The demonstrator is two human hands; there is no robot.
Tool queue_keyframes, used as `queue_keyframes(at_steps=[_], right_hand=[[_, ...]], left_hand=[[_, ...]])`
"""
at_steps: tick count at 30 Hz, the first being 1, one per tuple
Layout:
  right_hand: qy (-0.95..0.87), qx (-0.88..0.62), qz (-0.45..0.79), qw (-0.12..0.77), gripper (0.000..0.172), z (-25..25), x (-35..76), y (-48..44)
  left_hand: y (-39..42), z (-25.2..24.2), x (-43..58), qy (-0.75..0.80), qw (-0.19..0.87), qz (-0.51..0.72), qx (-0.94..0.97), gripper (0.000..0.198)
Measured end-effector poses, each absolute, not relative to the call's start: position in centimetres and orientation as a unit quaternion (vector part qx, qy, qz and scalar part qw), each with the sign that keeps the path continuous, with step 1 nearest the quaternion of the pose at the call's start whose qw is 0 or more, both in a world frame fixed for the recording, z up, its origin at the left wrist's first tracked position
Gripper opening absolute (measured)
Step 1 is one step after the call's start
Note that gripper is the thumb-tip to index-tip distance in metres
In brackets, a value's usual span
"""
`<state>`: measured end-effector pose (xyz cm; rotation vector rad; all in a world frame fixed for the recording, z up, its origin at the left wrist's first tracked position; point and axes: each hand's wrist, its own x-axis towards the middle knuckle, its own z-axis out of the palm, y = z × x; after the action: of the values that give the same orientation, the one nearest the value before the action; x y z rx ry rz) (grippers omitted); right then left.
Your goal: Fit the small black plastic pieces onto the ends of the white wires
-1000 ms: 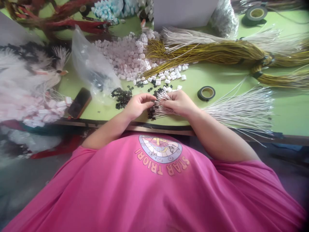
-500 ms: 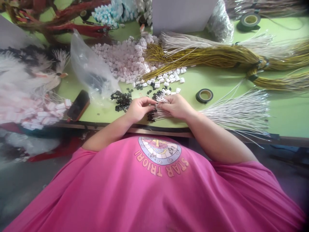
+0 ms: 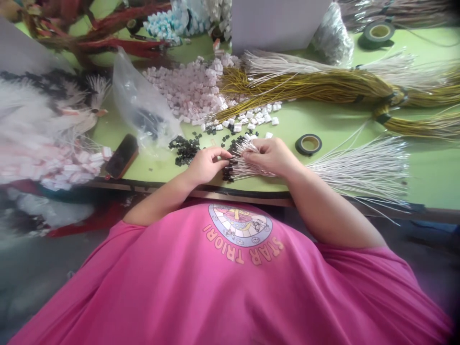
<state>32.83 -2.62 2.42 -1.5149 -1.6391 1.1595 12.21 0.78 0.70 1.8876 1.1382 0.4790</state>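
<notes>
My right hand [image 3: 272,156] is closed around a bundle of thin white wires [image 3: 355,165] that fans out to the right across the green table [image 3: 334,122]. The wire ends near my hands carry small black connectors [image 3: 227,171]. My left hand [image 3: 207,164] pinches at those ends with fingertips pressed together, touching the black tips; what it pinches is too small to name. A heap of loose black connectors [image 3: 185,149] lies just left of my left hand.
A roll of dark tape [image 3: 308,143] sits right of my hands. Small white connectors [image 3: 251,117], a pink-white pile [image 3: 194,88], yellow wire bundles [image 3: 323,86], a clear plastic bag [image 3: 143,108] and a dark phone [image 3: 122,155] lie around. White and red harnesses crowd the left.
Both hands stay at the wire ends. My left fingers have shifted slightly along the black tips; the view has tilted a little.
</notes>
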Motion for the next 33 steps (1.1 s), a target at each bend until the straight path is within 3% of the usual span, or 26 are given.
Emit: queue_keyframes(at_steps=[3,8,10,21,25,30,33], right_hand=[[-0.607,-0.581,0.47,0.27,0.024,2.5,33.5,-2.5],[-0.582,-0.588,0.502,0.253,0.019,2.7,33.9,-2.3],[-0.564,-0.592,0.524,0.238,0.018,2.8,33.8,-2.2],[-0.578,-0.572,0.533,0.234,0.015,2.7,33.7,-2.3],[-0.579,-0.565,0.545,0.221,0.013,2.8,33.6,-2.3],[-0.58,-0.581,0.526,0.221,0.013,2.5,33.4,-2.3],[-0.578,-0.588,0.515,0.235,0.013,2.3,33.3,-2.4]], left_hand=[[1.1,1.3,10.9,0.441,0.369,0.154,0.804,0.021],[4.2,1.5,8.8,0.532,0.15,0.107,0.826,0.025],[5.8,1.1,8.7,0.566,0.106,0.086,0.813,0.025],[8.0,-0.7,9.7,0.566,0.116,0.073,0.813,0.018],[5.5,2.1,10.0,0.525,0.175,0.131,0.823,0.02],[1.9,3.7,11.5,0.418,0.464,0.161,0.764,0.02],[1.3,2.2,12.7,0.406,0.565,0.176,0.697,0.019]])
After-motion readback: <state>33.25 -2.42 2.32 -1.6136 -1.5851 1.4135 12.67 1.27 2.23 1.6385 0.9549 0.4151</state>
